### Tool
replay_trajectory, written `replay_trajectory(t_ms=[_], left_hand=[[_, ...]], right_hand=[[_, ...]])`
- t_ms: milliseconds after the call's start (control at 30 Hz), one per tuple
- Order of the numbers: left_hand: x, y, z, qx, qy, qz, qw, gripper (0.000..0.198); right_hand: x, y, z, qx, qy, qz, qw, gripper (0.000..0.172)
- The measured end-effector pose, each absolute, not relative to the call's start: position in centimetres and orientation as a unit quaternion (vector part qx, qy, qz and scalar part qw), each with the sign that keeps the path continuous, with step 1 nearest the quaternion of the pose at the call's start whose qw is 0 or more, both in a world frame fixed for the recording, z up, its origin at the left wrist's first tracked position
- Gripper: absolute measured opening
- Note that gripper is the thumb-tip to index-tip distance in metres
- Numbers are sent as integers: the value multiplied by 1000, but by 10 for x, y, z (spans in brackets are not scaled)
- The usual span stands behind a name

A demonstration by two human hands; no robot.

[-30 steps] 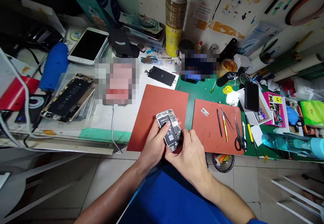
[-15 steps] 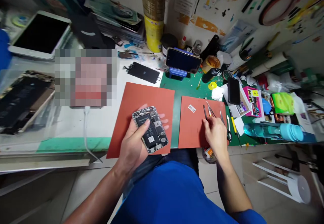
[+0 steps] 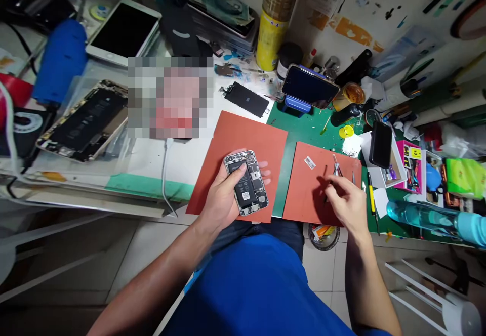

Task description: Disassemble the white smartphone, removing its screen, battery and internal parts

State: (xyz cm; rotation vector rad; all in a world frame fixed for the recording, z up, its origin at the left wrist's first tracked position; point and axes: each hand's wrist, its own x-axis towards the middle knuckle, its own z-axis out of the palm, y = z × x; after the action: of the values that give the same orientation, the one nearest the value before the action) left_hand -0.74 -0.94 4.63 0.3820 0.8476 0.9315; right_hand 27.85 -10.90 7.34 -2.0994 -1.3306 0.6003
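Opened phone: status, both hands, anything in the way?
Left hand grips phone, thumb partly over battery. Right hand by tools, right mat; grip unclear. Phone's inner side faces up, only left thumb across it.

Blue btl [image 3: 427, 220] nr green pkt [image 3: 465, 178]

A bright blue top [image 3: 243, 285], plain where it shows, is worn with dark trousers [image 3: 283, 229], and a matching blue sleeve [image 3: 374, 332] just shows on the right arm [image 3: 366, 280], while left hand [image 3: 223, 195] and right hand [image 3: 348, 203] are both bare.
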Motion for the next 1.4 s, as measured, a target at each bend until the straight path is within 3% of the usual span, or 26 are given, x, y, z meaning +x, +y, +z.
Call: replay_trajectory(t_ms=[167,300,600,800,1400], left_hand=[[-5,-9,46,164,387,439,794,55],[-2,-9,46,160,401,445,784,57],[1,-9,46,164,412,449,775,56],[2,-10,47,161,412,450,776,54],[9,-17,49,180,426,481,745,48]], right_hand=[[248,-124,90,-673,-448,265,525,27],[200,-127,93,-620,-417,307,590,23],[128,-117,53,-678,-348,367,534,23],[130,-117,45,-652,-482,289,509,9],[131,-103,58,-621,-594,208,466,15]])
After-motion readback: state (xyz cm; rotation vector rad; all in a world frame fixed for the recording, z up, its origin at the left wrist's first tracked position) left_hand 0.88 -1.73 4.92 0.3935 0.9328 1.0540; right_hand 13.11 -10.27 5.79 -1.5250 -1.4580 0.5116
